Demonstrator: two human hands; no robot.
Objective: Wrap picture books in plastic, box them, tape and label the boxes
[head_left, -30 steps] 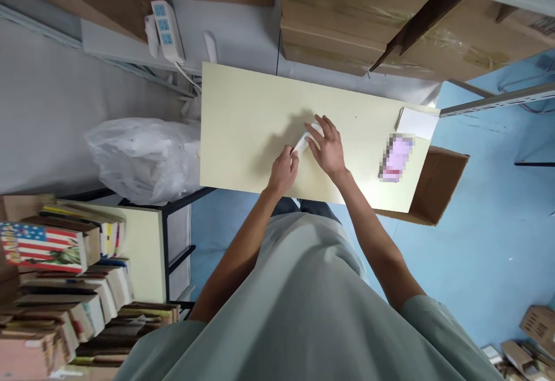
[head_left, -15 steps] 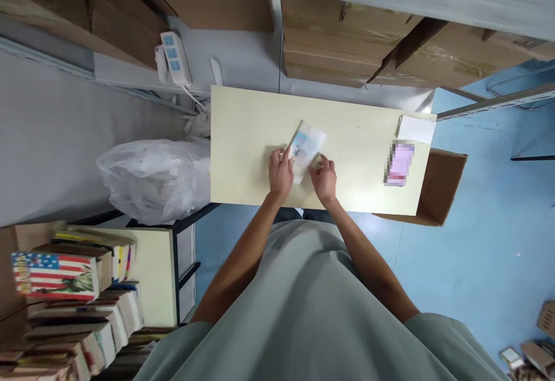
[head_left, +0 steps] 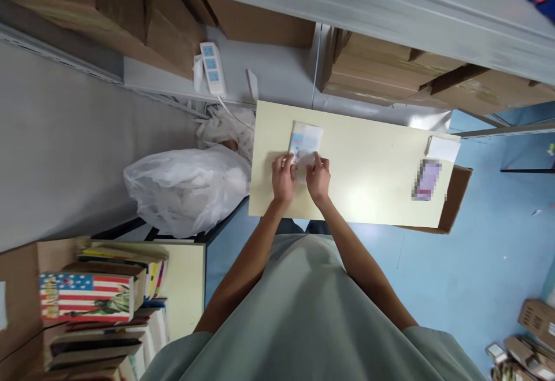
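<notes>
A small pale booklet (head_left: 306,138) with blue print on its cover lies almost straight on the cream tabletop (head_left: 364,161). Its lower part looks whitish and blurred, perhaps under a thin sheet; I cannot tell. My left hand (head_left: 284,180) grips the booklet's lower left edge with bent fingers. At the lower right side, my right hand (head_left: 318,180) has its fingers curled onto the booklet. The fingers hide part of its lower end.
To the right lie a pixelated purple object (head_left: 427,180) and a white stack (head_left: 443,148), with an open carton (head_left: 456,196) below the edge. A plastic bag (head_left: 186,187), power strip (head_left: 213,70) and books (head_left: 87,297) are at left. Cardboard boxes (head_left: 373,69) stand behind.
The booklet has turned from slanted to nearly straight. My right hand has moved up along its side and closed on it. The whole view has shifted, so surroundings appear further right.
</notes>
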